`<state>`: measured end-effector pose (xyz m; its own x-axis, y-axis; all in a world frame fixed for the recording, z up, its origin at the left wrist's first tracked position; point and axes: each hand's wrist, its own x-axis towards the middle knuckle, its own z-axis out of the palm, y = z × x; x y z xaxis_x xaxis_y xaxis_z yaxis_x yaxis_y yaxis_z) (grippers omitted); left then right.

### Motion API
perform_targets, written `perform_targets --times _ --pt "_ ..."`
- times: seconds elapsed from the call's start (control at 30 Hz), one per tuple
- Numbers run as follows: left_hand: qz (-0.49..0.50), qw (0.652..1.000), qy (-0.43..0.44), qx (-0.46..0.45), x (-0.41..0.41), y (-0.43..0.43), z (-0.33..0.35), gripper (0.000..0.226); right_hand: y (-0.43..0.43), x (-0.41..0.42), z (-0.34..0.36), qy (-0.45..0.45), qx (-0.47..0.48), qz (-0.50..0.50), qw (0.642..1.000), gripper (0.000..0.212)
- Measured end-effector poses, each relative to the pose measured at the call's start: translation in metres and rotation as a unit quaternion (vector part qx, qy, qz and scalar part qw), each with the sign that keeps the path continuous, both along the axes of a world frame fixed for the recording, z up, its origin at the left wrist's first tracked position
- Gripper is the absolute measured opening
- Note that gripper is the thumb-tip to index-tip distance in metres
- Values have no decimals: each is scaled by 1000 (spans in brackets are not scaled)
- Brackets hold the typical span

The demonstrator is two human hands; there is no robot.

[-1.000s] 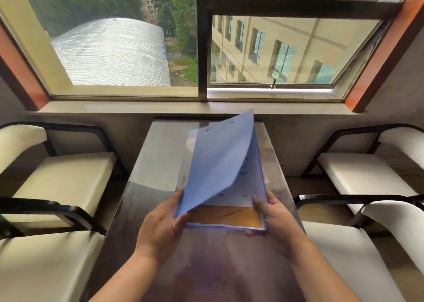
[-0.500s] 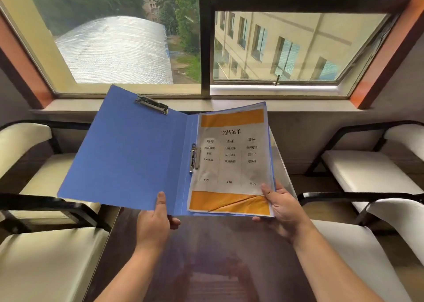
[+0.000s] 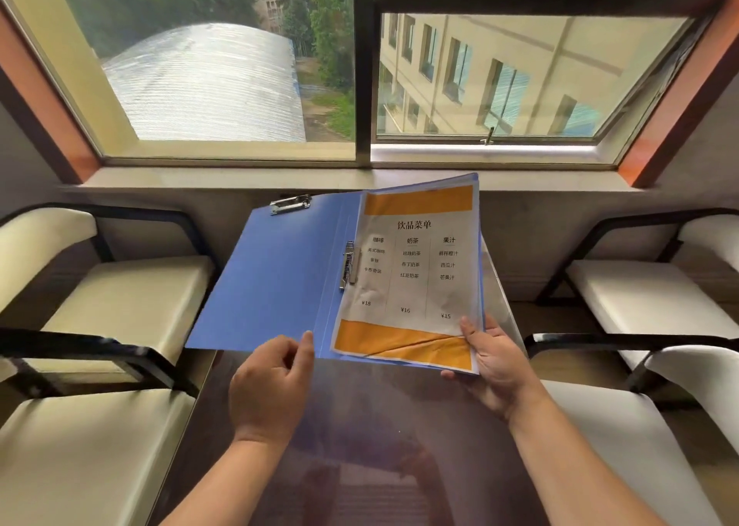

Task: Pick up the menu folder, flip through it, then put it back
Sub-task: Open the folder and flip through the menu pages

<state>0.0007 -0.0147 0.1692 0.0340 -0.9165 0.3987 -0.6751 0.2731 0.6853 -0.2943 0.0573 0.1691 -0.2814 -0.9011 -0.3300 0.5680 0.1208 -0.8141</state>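
The blue menu folder (image 3: pixel 280 281) is open and held tilted above the table (image 3: pixel 380 445). Its left cover is bare, with a metal clip at the top. The right side shows a white and orange menu page (image 3: pixel 416 273). My right hand (image 3: pixel 496 361) grips the folder's lower right corner, thumb on the page and fingers underneath. My left hand (image 3: pixel 276 381) is at the lower edge near the spine. Its thumb tip touches the cover and its fingers are loosely curled; whether it grips the cover is unclear.
The long glossy table runs away from me to the window sill (image 3: pixel 360 179). Cream chairs with black frames stand on both sides, two on the left (image 3: pixel 132 297) and two on the right (image 3: pixel 648 297). A large window fills the wall behind.
The front cover swung from half raised to fully open on the left. The folder then dropped slightly, and my left thumb slid from on the cover down to its lower edge.
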Motion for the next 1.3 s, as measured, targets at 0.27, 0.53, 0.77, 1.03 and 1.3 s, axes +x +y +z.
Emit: perform_targets --times 0.27,0.53,0.77,1.03,1.3 --pt "-169 958 -227 41 -62 6 29 74 0 23 6 23 -13 21 999 24" --pt "-176 963 -205 8 -70 13 28 55 5 24 18 18 -33 25 999 22" --pt "-207 965 -160 -31 -76 17 28 46 8 20 21 18 -37 19 999 29" --pt "-198 970 -137 -18 -83 17 38 32 7 17 26 44 -32 19 998 27" --pt "-203 975 -76 -44 -84 11 33 12 6 10 23 55 -20 10 998 32"
